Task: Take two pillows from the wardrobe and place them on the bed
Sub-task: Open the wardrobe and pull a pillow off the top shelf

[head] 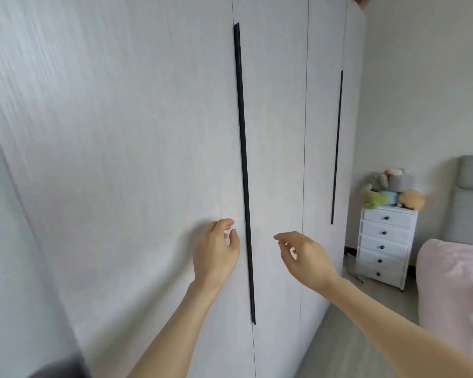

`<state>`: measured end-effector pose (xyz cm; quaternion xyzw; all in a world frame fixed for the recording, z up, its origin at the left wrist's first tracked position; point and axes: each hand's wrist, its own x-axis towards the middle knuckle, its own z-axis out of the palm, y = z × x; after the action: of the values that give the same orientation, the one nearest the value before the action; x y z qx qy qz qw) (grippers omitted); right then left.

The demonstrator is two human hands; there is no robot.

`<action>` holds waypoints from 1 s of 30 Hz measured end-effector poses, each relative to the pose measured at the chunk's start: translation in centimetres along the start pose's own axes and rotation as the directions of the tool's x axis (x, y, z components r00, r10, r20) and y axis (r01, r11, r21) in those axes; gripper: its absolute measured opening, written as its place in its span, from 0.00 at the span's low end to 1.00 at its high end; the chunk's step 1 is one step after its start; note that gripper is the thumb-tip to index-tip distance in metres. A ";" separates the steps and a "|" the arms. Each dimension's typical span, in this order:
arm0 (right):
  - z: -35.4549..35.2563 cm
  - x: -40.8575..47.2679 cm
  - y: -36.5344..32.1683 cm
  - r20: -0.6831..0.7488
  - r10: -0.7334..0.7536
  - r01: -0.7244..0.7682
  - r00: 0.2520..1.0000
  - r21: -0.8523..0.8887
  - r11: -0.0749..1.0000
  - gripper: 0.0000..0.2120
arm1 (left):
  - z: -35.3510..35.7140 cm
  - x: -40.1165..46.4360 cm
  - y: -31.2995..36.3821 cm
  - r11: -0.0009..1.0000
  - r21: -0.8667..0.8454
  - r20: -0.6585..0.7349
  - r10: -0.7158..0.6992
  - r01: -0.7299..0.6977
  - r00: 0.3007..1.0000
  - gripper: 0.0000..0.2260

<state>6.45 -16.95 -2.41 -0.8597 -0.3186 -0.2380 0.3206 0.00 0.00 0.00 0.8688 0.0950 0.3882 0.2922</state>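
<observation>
Reaching toward a tall pale wardrobe whose doors are all shut, we are holding both bare hands up in front of it. Our left hand is hovering just left of a long black handle strip running down the door edge, its fingers loosely curled toward the thumb and gripping nothing; whether the fingertips are touching the door we cannot tell. Our right hand is hanging just right of that same strip, fingers relaxed and slightly spread, also holding nothing.

The pillows are not showing anywhere; we are judging that they are lying behind these closed doors. The bed, covered in pink, is sitting at the far right, near a white chest of drawers with soft toys piled on top. A second black handle strip is running down a door further right.

Several things are looking risky from here, as we are judging it. The strip is thin and flush, so curled fingers could slip off before the door swings. Both hands are crowding one seam, so pulling one door could knock the other wrist. We could also be opening the wrong compartment, since nothing outside is marking where the pillows lie. Once a door opens, pillows stacked high could slide out and drop to the floor.
</observation>
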 end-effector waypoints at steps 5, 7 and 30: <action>4.4 6.4 5.0 -0.109 -0.045 0.047 0.993 0.023 0.999 0.14 | 6.2 5.6 -0.7 0.999 0.038 -0.140 -0.002 0.008 0.990 0.10; 5.5 8.8 6.5 -0.123 -0.085 0.087 0.989 0.013 0.996 0.16 | 7.9 7.5 -0.8 0.995 0.094 -0.200 0.004 0.015 0.980 0.10; 14.7 23.0 17.6 -0.143 -0.768 0.781 0.624 0.074 0.620 0.26 | 19.4 11.5 1.9 0.868 0.212 -0.624 -0.233 0.449 0.746 0.07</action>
<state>37.55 -7.98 -5.34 -0.6030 -0.6566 -0.3733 0.2567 21.87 -5.43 -1.97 0.7131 0.4063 0.5493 0.1572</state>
